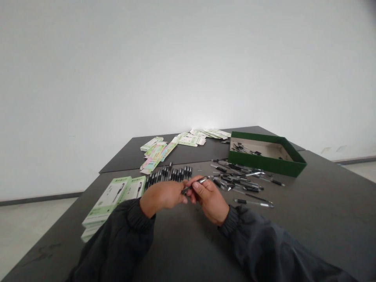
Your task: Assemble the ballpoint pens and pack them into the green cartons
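Observation:
A dark pen slants between my two hands over the middle of the table. My right hand is closed on it, the thumb lying along its barrel. At the pen's lower left end, the fingers of my left hand close round it, partly hidden behind the back of the hand. Just beyond my left hand, several black pens lie side by side in a row. To the right of my right hand spreads a loose pile of pens and clear pen parts.
Stacked green-and-white pen boxes stand at the left. Flattened cartons and colourful printed boxes lie towards the back. A green open box holding some black pen parts sits at the right rear. A white wall rises behind the dark table.

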Demonstrator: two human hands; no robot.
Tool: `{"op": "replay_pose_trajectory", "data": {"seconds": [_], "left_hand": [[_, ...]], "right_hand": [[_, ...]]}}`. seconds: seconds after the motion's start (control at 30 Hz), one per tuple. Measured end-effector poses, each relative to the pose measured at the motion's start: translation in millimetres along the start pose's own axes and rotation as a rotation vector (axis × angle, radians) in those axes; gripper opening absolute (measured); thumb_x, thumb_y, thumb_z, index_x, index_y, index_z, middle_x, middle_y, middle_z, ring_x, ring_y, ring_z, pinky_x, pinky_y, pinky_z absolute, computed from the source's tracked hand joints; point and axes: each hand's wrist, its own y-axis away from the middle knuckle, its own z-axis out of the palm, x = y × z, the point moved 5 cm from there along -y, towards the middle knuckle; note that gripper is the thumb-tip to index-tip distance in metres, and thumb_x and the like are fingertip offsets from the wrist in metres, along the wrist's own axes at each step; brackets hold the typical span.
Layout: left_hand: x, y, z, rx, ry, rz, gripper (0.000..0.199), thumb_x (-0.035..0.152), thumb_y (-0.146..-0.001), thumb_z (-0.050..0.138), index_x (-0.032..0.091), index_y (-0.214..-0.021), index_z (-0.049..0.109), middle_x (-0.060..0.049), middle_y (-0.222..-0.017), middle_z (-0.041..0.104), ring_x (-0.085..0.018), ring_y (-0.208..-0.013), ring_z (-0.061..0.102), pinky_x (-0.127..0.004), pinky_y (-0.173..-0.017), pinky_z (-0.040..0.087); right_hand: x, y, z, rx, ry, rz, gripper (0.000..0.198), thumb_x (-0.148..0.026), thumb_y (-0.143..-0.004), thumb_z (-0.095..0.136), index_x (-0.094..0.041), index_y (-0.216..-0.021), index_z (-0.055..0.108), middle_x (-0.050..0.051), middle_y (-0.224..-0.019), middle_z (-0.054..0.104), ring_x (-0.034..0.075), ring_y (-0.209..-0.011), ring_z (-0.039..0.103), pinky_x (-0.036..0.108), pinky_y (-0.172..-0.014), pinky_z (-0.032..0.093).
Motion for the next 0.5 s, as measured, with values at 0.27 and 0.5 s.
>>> {"op": "replay_pose_trajectory", "data": {"seconds": [0.27,0.5], "left_hand": [[-22.8,26.7,-0.4,0.01,-0.075,-0.102,0.071,0.047,-0.087,0.04,0.009,-0.142,0.017,-0.021,-0.135,0.043,-0.028,-0.118,0.046,-0.035,-0.092,0.036],[-5.1,42.3,-6.2,0.018,-0.069,-0.064,0.072,0.049,-0.087,0.038,0.007,-0.142,0.016,-0.022,-0.128,0.05,-0.029,-0.114,0.05,-0.034,-0.089,0.038]], "right_hand": [[-2.8,-36.7,-73.7,0.397,0.48,0.0,0.043,-0.055,-0.081,0.044,-0.014,-0.076,0.055,-0.001,-0.052,0.051,0.009,-0.042,0.044,0.02,-0.041,0.032],[-0.1,-84.8,-91.9,0.253,1.468,0.267,0.049,-0.049,-0.087,0.038,-0.009,-0.078,0.066,0.016,-0.08,0.067,0.019,-0.075,0.062,0.024,-0.063,0.04]]}}
